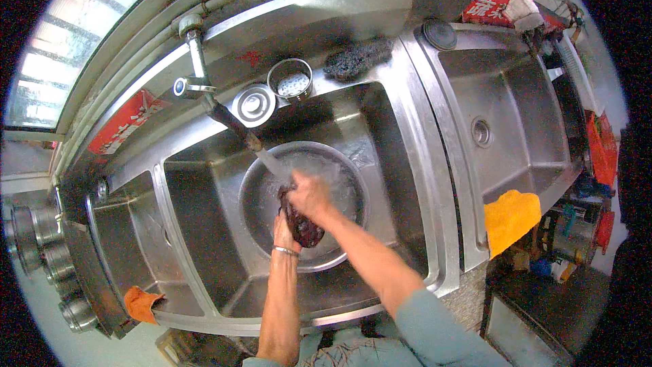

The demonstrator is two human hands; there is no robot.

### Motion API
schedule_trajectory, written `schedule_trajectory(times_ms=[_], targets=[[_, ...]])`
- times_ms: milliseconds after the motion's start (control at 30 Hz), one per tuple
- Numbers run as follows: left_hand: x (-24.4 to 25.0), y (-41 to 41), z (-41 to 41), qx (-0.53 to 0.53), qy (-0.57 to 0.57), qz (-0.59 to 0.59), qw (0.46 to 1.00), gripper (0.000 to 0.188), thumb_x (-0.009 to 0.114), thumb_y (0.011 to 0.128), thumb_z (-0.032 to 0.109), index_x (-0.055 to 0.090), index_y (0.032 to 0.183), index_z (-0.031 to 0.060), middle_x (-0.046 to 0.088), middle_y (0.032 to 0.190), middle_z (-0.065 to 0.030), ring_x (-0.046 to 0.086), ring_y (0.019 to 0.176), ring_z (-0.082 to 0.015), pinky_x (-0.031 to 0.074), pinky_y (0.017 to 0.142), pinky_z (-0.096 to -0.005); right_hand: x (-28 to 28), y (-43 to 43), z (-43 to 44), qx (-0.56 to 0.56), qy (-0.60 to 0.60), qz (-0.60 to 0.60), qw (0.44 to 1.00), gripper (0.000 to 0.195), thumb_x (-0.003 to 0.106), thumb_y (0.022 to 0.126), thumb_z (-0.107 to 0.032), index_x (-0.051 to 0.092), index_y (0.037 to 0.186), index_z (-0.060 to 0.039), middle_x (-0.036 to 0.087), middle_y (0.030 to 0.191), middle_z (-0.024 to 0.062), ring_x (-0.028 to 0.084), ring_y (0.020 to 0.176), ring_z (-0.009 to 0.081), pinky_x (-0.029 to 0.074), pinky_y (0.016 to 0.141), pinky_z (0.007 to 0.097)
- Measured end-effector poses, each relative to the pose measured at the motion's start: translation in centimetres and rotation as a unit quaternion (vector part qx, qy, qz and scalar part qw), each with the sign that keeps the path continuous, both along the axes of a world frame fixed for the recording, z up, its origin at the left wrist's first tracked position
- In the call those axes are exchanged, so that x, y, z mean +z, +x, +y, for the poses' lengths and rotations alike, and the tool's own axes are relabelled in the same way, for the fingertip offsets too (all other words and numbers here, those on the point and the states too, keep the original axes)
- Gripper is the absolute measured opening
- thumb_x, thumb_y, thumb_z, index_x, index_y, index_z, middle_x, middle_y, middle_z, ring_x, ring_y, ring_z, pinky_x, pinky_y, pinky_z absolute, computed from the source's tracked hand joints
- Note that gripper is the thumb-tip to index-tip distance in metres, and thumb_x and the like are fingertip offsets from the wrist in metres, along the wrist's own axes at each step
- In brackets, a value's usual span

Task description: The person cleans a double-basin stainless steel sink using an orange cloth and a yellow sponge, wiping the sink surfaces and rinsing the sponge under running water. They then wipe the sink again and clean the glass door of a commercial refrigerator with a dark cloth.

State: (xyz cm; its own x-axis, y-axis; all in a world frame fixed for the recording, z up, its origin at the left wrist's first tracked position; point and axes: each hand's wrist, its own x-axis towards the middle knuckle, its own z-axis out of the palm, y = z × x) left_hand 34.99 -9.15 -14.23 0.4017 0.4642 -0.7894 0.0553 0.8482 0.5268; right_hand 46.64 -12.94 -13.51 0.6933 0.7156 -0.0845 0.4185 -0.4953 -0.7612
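Observation:
My left hand (286,234), with a bracelet at the wrist, holds a dark, wet, reddish-brown soft bundle (307,229) from the left and below. On the upper part of that bundle my right hand (310,194) is closed, its outline blurred by motion. Whether the bundle is cloth or food cannot be told. Both hands are over a round metal basin (244,199) with water in it. Water (275,163) runs from the dark hose end (237,125) of the faucet (196,61) beside my right hand.
The basin stands in a stainless steel sink (229,224), with further sinks left and right. A strainer cup (290,79), a round metal drain lid (253,105) and steel wool (356,60) lie along the back ledge. Yellow (512,219) and orange (142,305) cloths hang over front edges.

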Motion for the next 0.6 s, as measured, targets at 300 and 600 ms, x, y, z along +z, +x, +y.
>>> schedule_trajectory(times_ms=[300,600], targets=[[1.2,-3.9,2.2,0.035,0.19,0.148,0.97,0.062,0.06,0.084,0.023,0.036,0.14,0.0125,0.04,0.142,-0.0075,0.038,0.127,-0.0244,0.032,0.1,-0.0479,-5.9,-4.9,-5.3,0.001,-0.235,-0.148,0.961,0.03,0.051,0.083,-0.011,0.052,0.113,-0.0081,0.055,0.107,0.0143,0.058,0.097,0.031,0.042,0.08,0.0499],[0.8,-2.9,-1.6,-0.05,-0.143,-0.077,0.985,0.063,0.058,0.086,0.05,0.046,0.127,0.0034,0.053,0.126,-0.014,0.052,0.115,-0.0309,0.043,0.096,-0.0513,-2.5,1.1,-2.5,-0.034,-0.021,0.012,0.999,0.026,0.056,0.068,-0.002,0.062,0.092,-0.0084,0.061,0.093,0.0138,0.06,0.09,0.0372,0.047,0.077,0.0472]])
